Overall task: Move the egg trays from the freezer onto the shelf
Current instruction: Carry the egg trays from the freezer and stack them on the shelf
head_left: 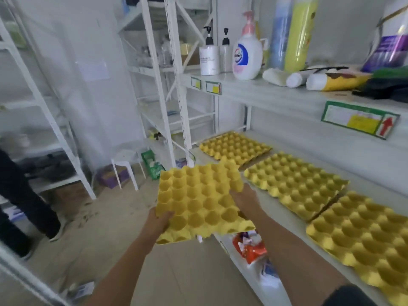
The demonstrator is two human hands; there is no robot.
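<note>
A yellow empty egg tray (198, 199) is held in the air in front of the white shelf (293, 149), tilted a little toward me. My left hand (157, 219) grips its near left corner, and my right hand (244, 200) grips its right edge. Three more yellow egg trays lie in a row on the shelf board: a far one (235, 146), a middle one (295, 182) and a near one (362, 237). The freezer is not in view.
The shelf above carries pump bottles (247, 51), rolls and bags. Packets (249, 244) lie on the board below. A white stool (124, 166) and a green crate (152, 165) stand on the floor. A person's legs (24, 195) are at the left by another rack.
</note>
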